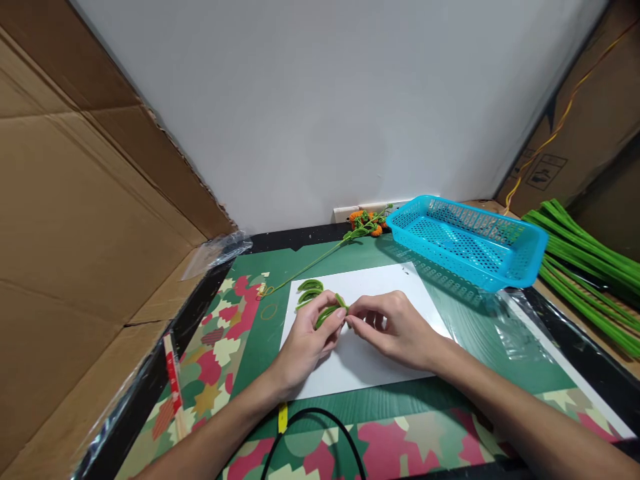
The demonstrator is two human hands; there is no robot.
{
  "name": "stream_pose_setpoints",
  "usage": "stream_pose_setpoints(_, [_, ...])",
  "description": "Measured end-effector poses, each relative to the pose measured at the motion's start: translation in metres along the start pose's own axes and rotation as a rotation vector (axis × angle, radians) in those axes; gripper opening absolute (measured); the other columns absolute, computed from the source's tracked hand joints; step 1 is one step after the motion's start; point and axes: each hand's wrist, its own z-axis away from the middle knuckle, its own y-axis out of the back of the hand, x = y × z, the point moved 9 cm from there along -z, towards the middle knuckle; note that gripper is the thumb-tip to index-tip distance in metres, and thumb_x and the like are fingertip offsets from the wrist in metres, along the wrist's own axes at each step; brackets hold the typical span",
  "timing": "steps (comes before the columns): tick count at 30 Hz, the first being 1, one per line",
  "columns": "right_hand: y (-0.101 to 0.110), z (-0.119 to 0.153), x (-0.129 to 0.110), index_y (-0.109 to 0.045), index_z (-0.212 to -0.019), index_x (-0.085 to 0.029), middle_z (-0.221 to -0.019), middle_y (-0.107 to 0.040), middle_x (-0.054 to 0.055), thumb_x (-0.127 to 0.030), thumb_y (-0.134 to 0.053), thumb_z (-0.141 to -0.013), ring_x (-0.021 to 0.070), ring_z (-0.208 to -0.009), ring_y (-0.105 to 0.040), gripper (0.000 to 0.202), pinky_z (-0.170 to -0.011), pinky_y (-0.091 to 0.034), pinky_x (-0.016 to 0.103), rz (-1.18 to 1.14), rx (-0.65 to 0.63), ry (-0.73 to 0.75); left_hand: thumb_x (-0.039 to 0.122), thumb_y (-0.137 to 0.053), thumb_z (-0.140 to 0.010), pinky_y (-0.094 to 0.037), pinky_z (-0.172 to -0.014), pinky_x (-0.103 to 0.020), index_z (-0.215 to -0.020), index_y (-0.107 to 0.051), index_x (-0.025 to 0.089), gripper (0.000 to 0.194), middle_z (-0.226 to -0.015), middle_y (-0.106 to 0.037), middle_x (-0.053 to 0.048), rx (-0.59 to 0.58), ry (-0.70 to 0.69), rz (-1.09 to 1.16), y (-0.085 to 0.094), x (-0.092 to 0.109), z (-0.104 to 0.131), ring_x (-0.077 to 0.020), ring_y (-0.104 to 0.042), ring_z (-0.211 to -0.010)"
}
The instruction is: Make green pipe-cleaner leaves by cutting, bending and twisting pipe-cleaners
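Note:
Over a white sheet (pixel 370 360), my left hand (pixel 315 333) grips a green pipe cleaner piece (pixel 326 315) bent into a leaf-like loop. My right hand (pixel 395 327) pinches the end of that same piece, its thumb and forefinger meeting close to the left fingertips. Just beyond the left hand lie a couple of curved green pipe cleaner leaves (pixel 311 285) on the sheet, partly covered by the fingers. A long green stem (pixel 315 261) with orange flowers (pixel 373 220) rests farther back on the green mat.
A blue perforated basket (pixel 465 243) stands at the back right. Beyond it is a bundle of green pipe cleaners (pixel 590 267). Near the front, a black cable (pixel 345 430) with a yellow tag (pixel 283 418) curves across the mat. Cardboard (pixel 90 200) walls the left side; a red-and-white strip (pixel 173 380) lies nearby.

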Motion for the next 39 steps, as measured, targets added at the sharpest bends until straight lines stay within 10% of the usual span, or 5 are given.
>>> stream_pose_setpoints(9, [0.017, 0.004, -0.013, -0.071, -0.129, -0.025, -0.098, -0.076, 0.005, -0.018, -0.062, -0.102, 0.0127, -0.064, -0.061, 0.03, -0.056, -0.045, 0.025, 0.245, 0.062, 0.27, 0.049, -0.078, -0.09, -0.018, -0.041, -0.017, -0.094, -0.057, 0.022, 0.035, -0.065, -0.037, 0.01, -0.007, 0.041, -0.001, -0.003, 0.004, 0.003, -0.0047, -0.025, -0.048])
stream_pose_setpoints(23, [0.005, -0.004, 0.011, -0.066, -0.129, -0.023, -0.079, -0.067, -0.003, -0.01, -0.066, -0.09, 0.0116, -0.066, -0.063, 0.04, -0.061, -0.053, 0.022, -0.275, 0.061, -0.094, 0.049, -0.061, -0.103, -0.022, -0.043, -0.019, -0.094, -0.056, 0.021, 0.03, -0.068, -0.036, 0.009, 0.039, -0.11, -0.195, 0.006, -0.002, 0.0, -0.006, -0.025, -0.05])
stream_pose_setpoints(39, [-0.001, 0.002, 0.003, -0.068, -0.133, -0.024, -0.092, -0.072, 0.001, -0.006, -0.062, -0.088, 0.0125, -0.071, -0.063, 0.048, -0.067, -0.056, 0.025, -0.149, 0.06, 0.062, 0.05, -0.062, -0.103, -0.022, -0.042, -0.016, -0.098, -0.055, 0.021, 0.03, -0.068, -0.041, 0.01, -0.014, -0.102, -0.044, 0.002, -0.009, 0.0, -0.0035, -0.024, -0.046])
